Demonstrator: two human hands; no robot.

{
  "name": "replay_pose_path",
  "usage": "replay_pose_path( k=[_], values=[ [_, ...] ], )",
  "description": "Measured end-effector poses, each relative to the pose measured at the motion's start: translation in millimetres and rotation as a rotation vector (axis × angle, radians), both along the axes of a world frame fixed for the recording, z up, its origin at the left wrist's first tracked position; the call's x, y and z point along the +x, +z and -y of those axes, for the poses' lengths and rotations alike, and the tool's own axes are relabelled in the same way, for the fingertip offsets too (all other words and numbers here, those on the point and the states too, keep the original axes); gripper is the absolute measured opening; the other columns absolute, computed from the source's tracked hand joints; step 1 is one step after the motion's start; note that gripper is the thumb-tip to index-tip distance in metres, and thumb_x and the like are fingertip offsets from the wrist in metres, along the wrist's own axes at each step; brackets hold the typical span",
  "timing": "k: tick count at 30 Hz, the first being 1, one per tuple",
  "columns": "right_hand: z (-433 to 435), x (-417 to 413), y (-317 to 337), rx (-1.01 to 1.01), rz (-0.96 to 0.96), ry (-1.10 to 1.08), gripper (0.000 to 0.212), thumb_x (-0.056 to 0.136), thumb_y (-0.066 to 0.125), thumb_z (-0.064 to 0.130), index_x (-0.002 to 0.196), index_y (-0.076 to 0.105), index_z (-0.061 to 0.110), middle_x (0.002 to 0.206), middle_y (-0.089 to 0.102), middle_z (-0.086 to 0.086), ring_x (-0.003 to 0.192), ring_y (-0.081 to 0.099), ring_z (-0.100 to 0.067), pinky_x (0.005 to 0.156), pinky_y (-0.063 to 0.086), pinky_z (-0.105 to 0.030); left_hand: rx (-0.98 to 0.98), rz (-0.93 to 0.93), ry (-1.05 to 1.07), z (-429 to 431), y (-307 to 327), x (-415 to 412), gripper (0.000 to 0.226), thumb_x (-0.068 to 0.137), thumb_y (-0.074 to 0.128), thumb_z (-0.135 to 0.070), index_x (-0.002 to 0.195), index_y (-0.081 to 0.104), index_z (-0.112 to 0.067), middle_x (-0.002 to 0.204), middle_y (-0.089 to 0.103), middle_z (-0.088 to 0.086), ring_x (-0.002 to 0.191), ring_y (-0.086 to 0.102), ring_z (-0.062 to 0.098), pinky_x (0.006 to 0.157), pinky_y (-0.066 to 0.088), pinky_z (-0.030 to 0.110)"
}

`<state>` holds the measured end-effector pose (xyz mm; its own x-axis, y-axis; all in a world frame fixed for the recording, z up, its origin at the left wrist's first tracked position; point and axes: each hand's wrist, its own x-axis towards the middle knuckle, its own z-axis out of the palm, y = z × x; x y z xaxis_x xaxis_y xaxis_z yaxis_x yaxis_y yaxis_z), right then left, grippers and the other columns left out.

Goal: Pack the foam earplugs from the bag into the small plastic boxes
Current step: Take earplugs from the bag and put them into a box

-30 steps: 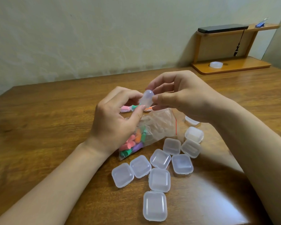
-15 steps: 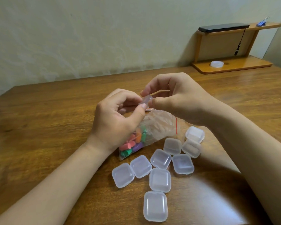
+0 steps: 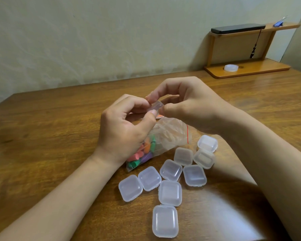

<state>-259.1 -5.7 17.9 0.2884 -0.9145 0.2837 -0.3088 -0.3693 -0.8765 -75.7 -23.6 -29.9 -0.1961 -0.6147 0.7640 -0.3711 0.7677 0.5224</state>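
L hand (image 3: 122, 129) + R hand (image 3: 195, 108): both pinch one small clear box (image 3: 155, 107) | above earplug bag (image 3: 156, 143) | 9 closed boxes (image 3: 170, 178) on wooden table (image 3: 50, 136)

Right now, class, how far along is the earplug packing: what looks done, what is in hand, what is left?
Done: nothing clearly; the nine small plastic boxes on the table look closed and empty. In hand: the left hand and right hand pinch one clear box between them. Left: coloured foam earplugs remain in the bag; something orange lies behind it.
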Motion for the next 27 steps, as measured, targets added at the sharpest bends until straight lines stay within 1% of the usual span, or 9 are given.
replay_pose_path(
  k=[7,10,12,14,18,20,23,25,27],
  values=[
    [0,-1,1,0.001,0.023,0.016,0.026,0.083,0.063,-0.014,0.101,0.070,0.003,0.104,0.072,-0.016,0.097,0.071,-0.027,0.087,0.059,-0.050,-0.077,0.013,0.029,-2,0,-1,0.014,0.088,0.070,-0.018,0.088,0.073,-0.004,0.088,0.068,0.006,0.082,0.065,0.013,0.071,0.053,0.021],
    [-1,2,-2,-0.023,0.021,0.007,0.036,0.081,0.061,-0.019,0.107,0.069,0.005,0.102,0.072,-0.010,0.092,0.072,-0.019,0.084,0.061,-0.039,-0.080,-0.027,0.067,-1,1,0,0.012,0.092,0.066,-0.014,0.088,0.072,-0.005,0.083,0.069,0.006,0.078,0.066,0.014,0.067,0.053,0.024],
    [-1,4,-5,-0.011,0.027,0.012,0.046,0.082,0.058,-0.022,0.118,0.067,0.006,0.107,0.072,-0.008,0.092,0.072,-0.016,0.084,0.060,-0.031,-0.060,-0.074,0.107,1,2,3,0.012,0.095,0.064,-0.009,0.087,0.073,-0.006,0.080,0.070,0.004,0.077,0.067,0.014,0.066,0.055,0.028],
    [0,4,-6,0.011,0.008,0.012,0.055,0.085,0.058,-0.020,0.129,0.063,0.012,0.116,0.069,-0.008,0.096,0.072,-0.018,0.088,0.059,-0.033,0.005,-0.130,0.129,4,2,4,0.012,0.095,0.063,-0.008,0.088,0.073,-0.011,0.080,0.070,0.000,0.078,0.068,0.012,0.068,0.057,0.028],
    [0,1,-3,-0.008,-0.090,-0.030,0.058,0.087,0.067,-0.008,0.136,0.059,0.021,0.119,0.067,0.001,0.100,0.070,-0.011,0.087,0.059,-0.028,0.268,-0.312,0.088,9,3,3,0.009,0.095,0.064,-0.008,0.096,0.070,-0.016,0.087,0.074,0.005,0.082,0.074,0.018,0.070,0.063,0.043],
    [-1,1,0,-0.047,-0.124,-0.077,0.049,0.086,0.072,0.000,0.129,0.063,0.022,0.113,0.069,0.004,0.099,0.069,-0.006,0.085,0.059,-0.025,0.367,-0.361,0.068,10,4,3,0.014,0.095,0.063,-0.003,0.098,0.067,-0.016,0.090,0.073,0.007,0.083,0.075,0.015,0.067,0.063,0.036],
    [-1,-9,9,-0.117,-0.196,-0.189,0.021,0.087,0.073,0.007,0.102,0.071,0.022,0.094,0.071,0.002,0.085,0.069,-0.010,0.078,0.060,-0.029,0.437,-0.357,0.068,12,3,3,0.018,0.095,0.064,-0.002,0.095,0.070,-0.019,0.093,0.073,0.004,0.087,0.072,0.008,0.064,0.058,0.021],
    [0,-20,13,-0.122,-0.333,-0.255,0.020,0.085,0.070,0.003,0.087,0.069,0.022,0.084,0.068,-0.001,0.077,0.067,-0.016,0.072,0.060,-0.032,0.500,-0.344,0.079,15,2,4,0.017,0.093,0.068,-0.006,0.101,0.071,-0.021,0.098,0.073,0.001,0.092,0.071,0.007,0.067,0.058,0.021],
    [1,-28,16,-0.090,-0.557,-0.264,0.022,0.081,0.070,0.000,0.079,0.067,0.022,0.079,0.066,0.000,0.074,0.064,-0.016,0.065,0.057,-0.029,0.577,-0.352,0.049,16,2,4,0.022,0.091,0.070,-0.004,0.110,0.072,-0.016,0.100,0.072,0.000,0.087,0.072,0.006,0.068,0.059,0.023]
  ],
)
